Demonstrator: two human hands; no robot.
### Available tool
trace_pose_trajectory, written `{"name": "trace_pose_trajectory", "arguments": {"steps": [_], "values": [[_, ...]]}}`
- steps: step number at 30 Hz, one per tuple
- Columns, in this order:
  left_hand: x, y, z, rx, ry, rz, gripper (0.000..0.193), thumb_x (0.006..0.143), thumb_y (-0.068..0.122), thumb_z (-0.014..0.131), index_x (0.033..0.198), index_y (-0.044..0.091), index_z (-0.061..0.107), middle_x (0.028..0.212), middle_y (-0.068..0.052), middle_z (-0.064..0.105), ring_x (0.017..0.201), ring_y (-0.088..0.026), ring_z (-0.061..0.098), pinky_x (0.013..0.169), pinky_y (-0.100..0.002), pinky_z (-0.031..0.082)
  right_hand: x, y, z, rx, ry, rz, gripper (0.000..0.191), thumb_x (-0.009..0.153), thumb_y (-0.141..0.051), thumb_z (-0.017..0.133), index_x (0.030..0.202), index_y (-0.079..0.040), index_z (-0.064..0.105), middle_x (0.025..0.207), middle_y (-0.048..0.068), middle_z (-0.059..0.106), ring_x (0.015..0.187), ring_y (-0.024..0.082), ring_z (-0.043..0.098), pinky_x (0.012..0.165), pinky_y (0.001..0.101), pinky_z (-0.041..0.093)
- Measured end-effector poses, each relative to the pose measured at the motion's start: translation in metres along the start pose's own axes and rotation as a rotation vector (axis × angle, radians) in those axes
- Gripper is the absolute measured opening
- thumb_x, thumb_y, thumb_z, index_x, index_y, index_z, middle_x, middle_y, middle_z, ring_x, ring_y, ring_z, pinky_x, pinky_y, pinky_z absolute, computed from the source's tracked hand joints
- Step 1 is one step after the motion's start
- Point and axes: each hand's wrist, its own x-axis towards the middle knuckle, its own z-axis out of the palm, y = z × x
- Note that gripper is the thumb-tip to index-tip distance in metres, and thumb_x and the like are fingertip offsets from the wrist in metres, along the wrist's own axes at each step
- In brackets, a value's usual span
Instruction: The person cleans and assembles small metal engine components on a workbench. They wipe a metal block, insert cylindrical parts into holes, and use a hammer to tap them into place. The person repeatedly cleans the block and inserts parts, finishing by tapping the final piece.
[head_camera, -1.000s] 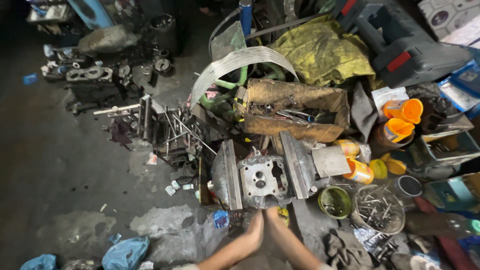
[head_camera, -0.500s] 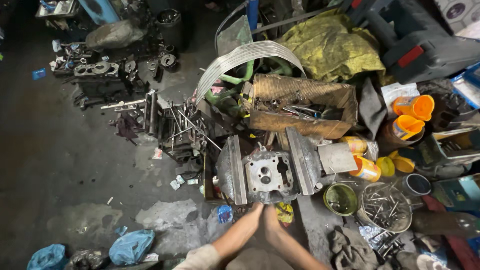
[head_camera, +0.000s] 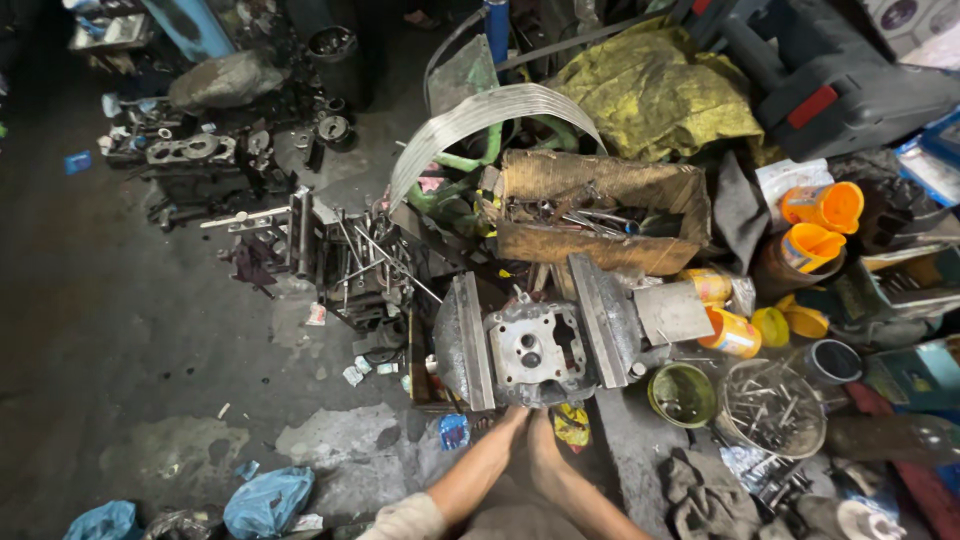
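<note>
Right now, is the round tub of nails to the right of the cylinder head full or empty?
Partly full. The round tub stands upright and open, a loose layer of nails covering its bottom. It sits beside the green tin, right of the cylinder head.

Dark stained concrete floor (head_camera: 120, 330) under me, oil patches, dim light, clutter heaped right, blue plastic bags (head_camera: 268, 500) near.

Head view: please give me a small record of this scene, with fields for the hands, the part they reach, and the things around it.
hands: left hand and right hand together at the part's near edge
part: grey metal engine cylinder head, between two metal plates
right side: green can, bowl of nails
behind: cardboard box of tools
floor: dark, stained concrete
</note>
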Motion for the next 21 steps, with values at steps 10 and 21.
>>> {"name": "trace_pose_trajectory", "arguments": {"steps": [10, 21], "values": [[-0.010, 0.002, -0.005, 0.002, 0.028, -0.005, 0.084, 0.098, 0.066, 0.047, 0.156, 0.007, 0.035, 0.161, -0.009, 0.036, 0.149, -0.023, 0.031, 0.120, -0.038, 0.026, 0.006, -0.007, 0.005, -0.074, -0.013, -0.178, 0.076, 0.099, -0.062, 0.036, 0.148, -0.006, 0.049, 0.146, 0.011, 0.057, 0.132, 0.028, 0.053, 0.110, 0.0383, 0.042], [-0.023, -0.009, 0.002, -0.038, 0.182, -0.152, 0.080, 0.098, 0.063, 0.054, 0.152, 0.005, 0.044, 0.155, -0.015, 0.044, 0.147, -0.030, 0.040, 0.117, -0.043, 0.032, -0.005, -0.008, -0.002, -0.051, -0.004, 0.057, 0.071, 0.102, -0.059, 0.045, 0.134, 0.003, 0.053, 0.112, 0.023, 0.055, 0.098, 0.040, 0.050, 0.082, 0.0561, 0.044]]}}
